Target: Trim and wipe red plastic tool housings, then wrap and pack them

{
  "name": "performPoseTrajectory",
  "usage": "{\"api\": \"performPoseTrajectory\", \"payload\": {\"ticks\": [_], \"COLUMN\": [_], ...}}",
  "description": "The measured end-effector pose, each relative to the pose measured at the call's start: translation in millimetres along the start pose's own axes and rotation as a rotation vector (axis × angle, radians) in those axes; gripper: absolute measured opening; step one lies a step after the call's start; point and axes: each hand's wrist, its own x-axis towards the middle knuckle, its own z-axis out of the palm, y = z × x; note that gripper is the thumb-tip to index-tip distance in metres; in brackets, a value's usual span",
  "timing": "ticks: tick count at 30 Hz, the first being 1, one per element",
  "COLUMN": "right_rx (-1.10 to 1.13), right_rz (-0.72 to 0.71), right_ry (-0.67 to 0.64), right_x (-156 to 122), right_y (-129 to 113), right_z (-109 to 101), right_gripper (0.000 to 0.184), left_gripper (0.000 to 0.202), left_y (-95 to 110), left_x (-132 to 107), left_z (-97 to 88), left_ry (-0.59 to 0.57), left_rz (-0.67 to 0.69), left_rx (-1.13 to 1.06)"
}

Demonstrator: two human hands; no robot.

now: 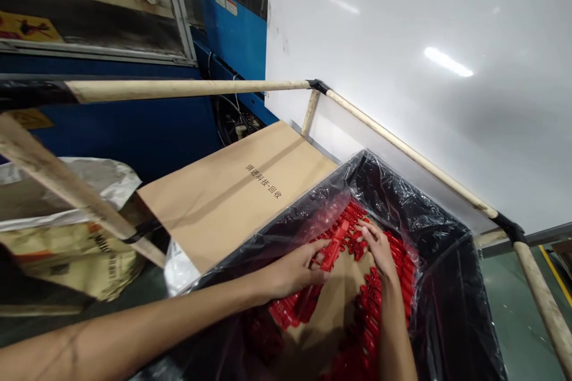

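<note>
My left hand [308, 265] is closed around a long, glossy red plastic part [334, 247], held tilted above the bin. To its right, my right hand [378, 247] has its fingers bent and its thumb against another red plastic part [357, 245] at the far end of the bin; its fingertips are partly hidden. Rows of similar red parts [370, 309] line the sides of the bin. Between the rows a brown cardboard sheet [333, 303] shows. The black bin [451, 303] is lined with clear plastic film.
A flat cardboard sheet [232, 190] with printed characters lies left of the bin. Pale pipe rails [192, 90] with black joints frame the area. Behind stand a blue machine [245, 36] and a white panel [402, 24]. A woven sack [89, 256] sits at left.
</note>
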Motion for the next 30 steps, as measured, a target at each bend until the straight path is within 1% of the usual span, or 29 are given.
{"api": "performPoseTrajectory", "payload": {"ticks": [1, 2, 3, 4, 5, 6, 7, 8, 9, 10, 12, 13, 15, 17, 19, 21, 23, 24, 26, 30], "right_rx": [0.096, 0.203, 0.287, 0.342, 0.352, 0.309, 0.242, 0.169, 0.103, 0.050, -0.041, -0.089, -0.203, -0.302, -0.377, -0.437, -0.485, -0.504, -0.531, -0.549], "right_rz": [-0.082, -0.164, -0.225, -0.266, -0.280, -0.264, -0.233, -0.197, -0.159, -0.121, -0.052, -0.023, 0.034, 0.072, 0.101, 0.135, 0.172, 0.187, 0.212, 0.245], "right_ry": [-0.106, -0.241, -0.368, -0.462, -0.490, -0.424, -0.292, -0.132, 0.031, 0.160, 0.333, 0.393, 0.510, 0.556, 0.535, 0.484, 0.425, 0.401, 0.374, 0.332], "right_x": [-11, -21, -30, -37, -41, -42, -41, -37, -31, -24, -8, 0, 10, 14, 10, 2, -6, -8, -9, 8], "right_y": [-15, -30, -41, -50, -55, -56, -53, -46, -36, -25, 0, 12, 35, 56, 73, 88, 101, 106, 114, 120], "right_z": [-1, -3, -6, -11, -18, -28, -40, -53, -66, -77, -91, -93, -83, -60, -32, -6, 11, 15, 17, 13], "right_gripper": [0.060, 0.065, 0.066, 0.063, 0.058, 0.052, 0.050, 0.050, 0.053, 0.057, 0.060, 0.060, 0.054, 0.047, 0.041, 0.035, 0.030, 0.028, 0.028, 0.032], "left_gripper": [0.060, 0.060, 0.060, 0.060, 0.063, 0.066, 0.071, 0.074, 0.076, 0.078, 0.081, 0.082, 0.082, 0.080, 0.078, 0.077, 0.077, 0.076, 0.075, 0.071], "left_y": [0, -1, -1, -2, -2, -3, -4, -5, -5, -6, -5, -5, -3, -1, 1, 2, 3, 3, 2, 2], "left_x": [0, -1, -2, -2, -3, -3, -3, -2, 0, 2, 6, 8, 11, 11, 9, 8, 7, 7, 7, 7], "left_z": [0.9, 1.7, 2.2, 2.2, 1.6, 0.3, -1.6, -4.0, -6.7, -9.4, -13.8, -15.2, -16.3, -15.9, -15.2, -14.8, -14.8, -14.9, -14.9, -14.2], "left_ry": [-0.038, -0.087, -0.134, -0.160, -0.162, -0.127, -0.070, -0.006, 0.050, 0.085, 0.132, 0.145, 0.171, 0.173, 0.163, 0.160, 0.159, 0.157, 0.147, 0.132], "left_rz": [0.000, -0.009, -0.018, -0.020, -0.020, -0.014, 0.002, 0.026, 0.057, 0.084, 0.103, 0.096, 0.079, 0.073, 0.065, 0.057, 0.052, 0.049, 0.042, 0.054], "left_rx": [0.014, 0.029, 0.046, 0.070, 0.104, 0.144, 0.187, 0.220, 0.239, 0.242, 0.227, 0.226, 0.240, 0.248, 0.240, 0.226, 0.207, 0.196, 0.178, 0.169]}}
